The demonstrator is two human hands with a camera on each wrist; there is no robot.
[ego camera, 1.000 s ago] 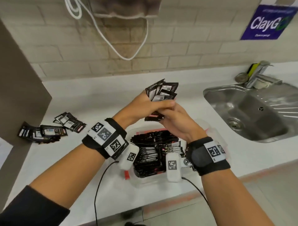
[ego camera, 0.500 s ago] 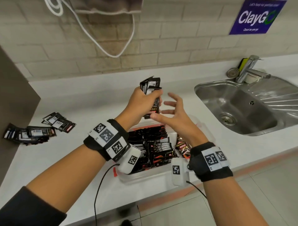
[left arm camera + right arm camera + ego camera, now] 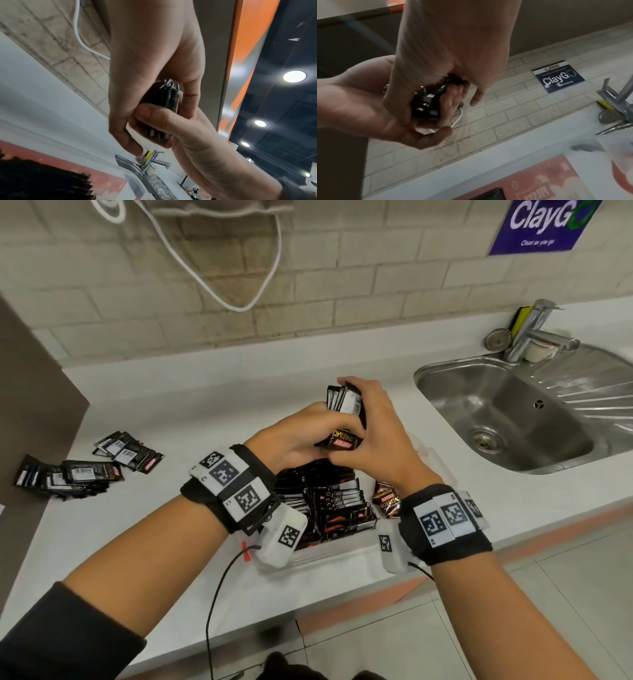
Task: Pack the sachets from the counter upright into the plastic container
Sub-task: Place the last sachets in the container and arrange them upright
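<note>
The white, smooth counter (image 3: 191,412) runs wide along the pale brick wall, with a round-cornered stainless steel sink (image 3: 513,412) sunk into its far right end. Near the front edge sits the clear rectangular plastic container (image 3: 329,553), its thin walls see-through, and inside it stand rows of glossy black sachets (image 3: 339,501), packed on edge like files. One loose sachet with red and gold print (image 3: 388,501) lies slanted at the container's right end, not standing with the rest.

Above the container both hands close round a small bundle of black foil sachets (image 3: 344,414). The left hand (image 3: 294,436) grips the bundle from the left, fingers curled about it; the right hand (image 3: 373,436) wraps over the top and right side, thumb pressing the lower edge. It looks to me like the squaring-up step: the flat, slippery packets are being tapped into one even block before going in.

The next move, I'd judge, calls for lowering that block upright into the gap on the container's right, keeping it squeezed so the thin, crinkly packets don't fan out or tip.

Away on the left of the counter, two heaps of flat black sachets with white barcode labels (image 3: 85,470) lie waiting, well apart from the container, so the job is far from finished.
</note>
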